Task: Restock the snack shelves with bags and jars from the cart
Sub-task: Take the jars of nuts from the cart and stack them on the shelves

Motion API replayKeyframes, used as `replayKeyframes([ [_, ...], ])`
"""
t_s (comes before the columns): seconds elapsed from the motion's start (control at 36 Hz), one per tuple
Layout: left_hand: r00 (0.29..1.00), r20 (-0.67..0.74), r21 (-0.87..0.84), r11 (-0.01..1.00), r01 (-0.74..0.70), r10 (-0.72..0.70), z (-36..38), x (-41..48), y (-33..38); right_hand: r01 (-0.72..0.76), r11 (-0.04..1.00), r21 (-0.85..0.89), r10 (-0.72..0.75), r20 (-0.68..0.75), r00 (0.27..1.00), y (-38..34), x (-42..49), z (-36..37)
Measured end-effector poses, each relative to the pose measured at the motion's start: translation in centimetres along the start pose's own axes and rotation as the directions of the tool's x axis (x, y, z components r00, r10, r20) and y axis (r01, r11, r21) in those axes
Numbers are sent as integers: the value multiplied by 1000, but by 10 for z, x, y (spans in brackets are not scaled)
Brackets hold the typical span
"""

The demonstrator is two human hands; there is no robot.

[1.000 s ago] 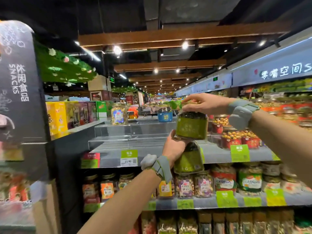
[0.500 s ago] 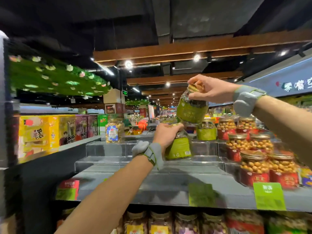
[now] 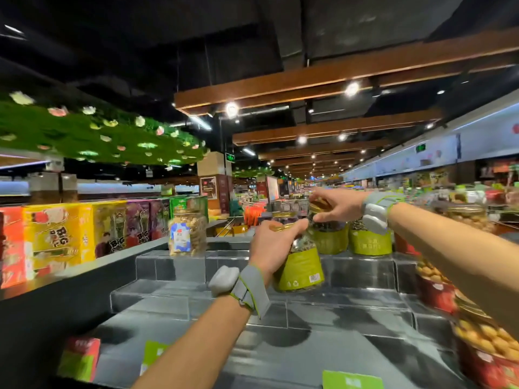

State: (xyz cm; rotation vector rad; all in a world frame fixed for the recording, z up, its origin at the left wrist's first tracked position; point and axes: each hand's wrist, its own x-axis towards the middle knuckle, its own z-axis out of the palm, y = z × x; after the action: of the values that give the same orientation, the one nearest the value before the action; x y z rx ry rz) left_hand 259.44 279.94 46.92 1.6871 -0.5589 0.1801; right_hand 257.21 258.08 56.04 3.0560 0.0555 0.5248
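Stepped shelf (image 3: 351, 272): jar (image 3: 302, 272) below left grip (image 3: 271, 244) (lid clasped).

Dim overhead, with small warm spotlights (image 3: 232, 109) glaring from dark wooden beams (image 3: 337, 77). Brighter and even down at the shelf (image 3: 337, 304), with soft dark shadow patches across its clear steps. Smears with motion blur at the left boxes (image 3: 50, 240) and right-edge jars (image 3: 488, 341); sharper mid-frame. Bends straight lines near the borders.
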Motion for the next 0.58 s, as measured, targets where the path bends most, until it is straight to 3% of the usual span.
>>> replayKeyframes([
  [0.58,991,106,-80,994,-72,80,-2,27,-16,-95,988,-124,108,99,989,19,51,26],
])
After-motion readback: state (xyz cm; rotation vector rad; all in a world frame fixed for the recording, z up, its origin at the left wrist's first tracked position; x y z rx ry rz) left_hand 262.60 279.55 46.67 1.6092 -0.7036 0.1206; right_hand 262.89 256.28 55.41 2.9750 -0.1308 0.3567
